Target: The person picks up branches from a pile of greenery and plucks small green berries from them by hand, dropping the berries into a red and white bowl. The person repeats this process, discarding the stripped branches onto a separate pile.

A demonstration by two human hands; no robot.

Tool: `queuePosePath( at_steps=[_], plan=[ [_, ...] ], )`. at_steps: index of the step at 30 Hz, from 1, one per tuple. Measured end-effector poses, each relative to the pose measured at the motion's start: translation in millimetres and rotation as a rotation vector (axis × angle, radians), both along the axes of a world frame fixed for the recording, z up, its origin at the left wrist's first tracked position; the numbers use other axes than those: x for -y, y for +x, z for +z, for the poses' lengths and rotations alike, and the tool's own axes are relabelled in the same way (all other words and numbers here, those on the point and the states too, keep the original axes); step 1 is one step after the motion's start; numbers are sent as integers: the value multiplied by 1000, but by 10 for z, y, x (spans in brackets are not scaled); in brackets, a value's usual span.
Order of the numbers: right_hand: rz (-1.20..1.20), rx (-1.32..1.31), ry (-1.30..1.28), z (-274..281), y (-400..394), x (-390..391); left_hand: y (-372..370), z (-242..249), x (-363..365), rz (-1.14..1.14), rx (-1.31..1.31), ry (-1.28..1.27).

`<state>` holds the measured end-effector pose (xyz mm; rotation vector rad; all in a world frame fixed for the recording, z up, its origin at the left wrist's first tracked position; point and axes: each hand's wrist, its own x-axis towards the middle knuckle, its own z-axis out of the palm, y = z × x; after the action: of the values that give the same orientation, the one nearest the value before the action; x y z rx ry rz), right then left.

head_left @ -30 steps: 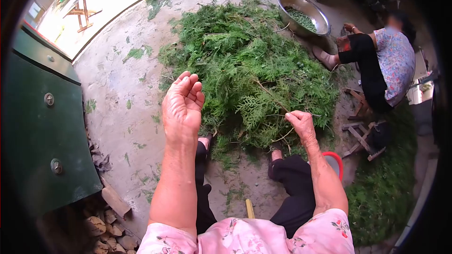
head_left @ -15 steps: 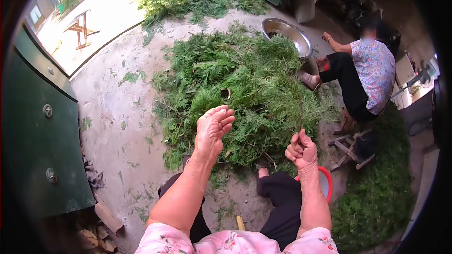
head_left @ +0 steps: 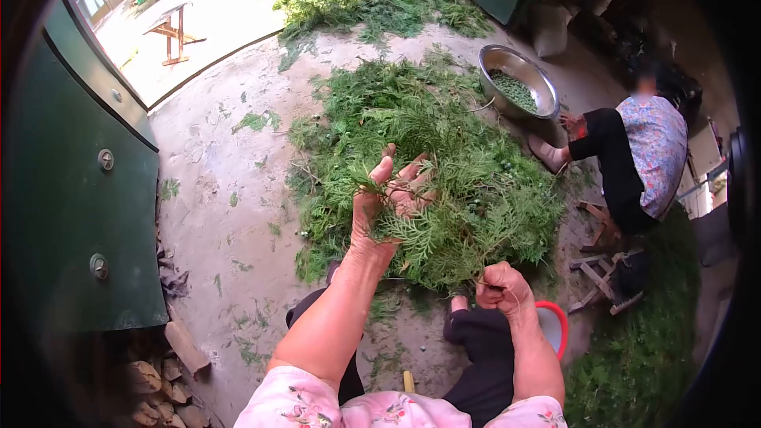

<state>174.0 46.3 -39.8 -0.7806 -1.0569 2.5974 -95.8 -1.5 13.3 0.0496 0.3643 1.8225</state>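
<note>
In the head view my right hand [head_left: 506, 292] is closed on the stem end of a leafy evergreen branch [head_left: 444, 242], low at the right of the middle. The branch's flat, feathery sprays reach up and left from that fist. Among the leaf tips is my left hand [head_left: 384, 204], its fingers apart and its palm turned up, with some foliage lying across it. Below both hands spreads a large pile of cut green branches [head_left: 349, 115] on the concrete floor.
A metal basin [head_left: 548, 103] with small green berries stands behind the pile. A person [head_left: 654, 131] sits at the right. Near my right arm is a red-rimmed container [head_left: 564, 333]. A green metal door [head_left: 71, 214] and firewood [head_left: 151, 384] are at left; more greenery [head_left: 642, 349] lies at right.
My right hand has lowered, bringing the branch down and left. My left hand has moved up and right into its leaves, with fingers now spread. The other person's raised arm has dropped.
</note>
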Motion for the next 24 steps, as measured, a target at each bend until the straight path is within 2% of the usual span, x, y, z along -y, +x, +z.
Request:
queuePosePath(
  at_steps=[3, 4, 6, 7, 8, 9, 10, 12, 13, 14, 16, 17, 18, 20, 21, 24],
  plan=[
    [191, 288, 124, 84, -6, -35, -17, 16, 71, 21, -28, -123],
    [190, 288, 123, 82, 12, -68, -40, 29, 96, 20, -17, -190],
    [183, 522, 318, 92, 46, -127, -127, -218, 89, 7, -7, -250],
    [155, 522, 449, 163, 32, -119, -125, -341, 113, 12, -32, -170],
    [152, 521, 449, 172, 33, -123, -98, -346, 155, 18, -56, -89],
    [146, 523, 457, 175, 34, -128, -13, -337, 195, 64, 81, -148],
    [140, 525, 465, 174, 33, -127, -6, -312, 196, 63, 79, -149],
    [122, 505, 522, 124, 14, -89, -12, -284, 195, 85, -89, -195],
    [105, 488, 580, 97, -3, -85, -46, -318, 191, 91, -353, -85],
    [108, 484, 582, 75, -21, -99, -68, -347, 188, 95, -356, -84],
    [58, 507, 457, 45, -41, -122, -105, -417, 174, 98, 217, -159],
    [58, 507, 456, 44, -40, -140, -189, -396, 159, 19, 162, 13],
    [43, 498, 426, 46, -33, -171, -189, -371, 129, 19, 162, 12],
    [29, 491, 391, 44, -5, -219, -162, -207, 92, 76, -53, 12],
    [39, 503, 377, 43, 25, -239, -183, -31, 89, 122, -69, 89],
    [17, 527, 351, 73, 11, -231, -256, -22, 86, 133, -112, 76]
  ],
)
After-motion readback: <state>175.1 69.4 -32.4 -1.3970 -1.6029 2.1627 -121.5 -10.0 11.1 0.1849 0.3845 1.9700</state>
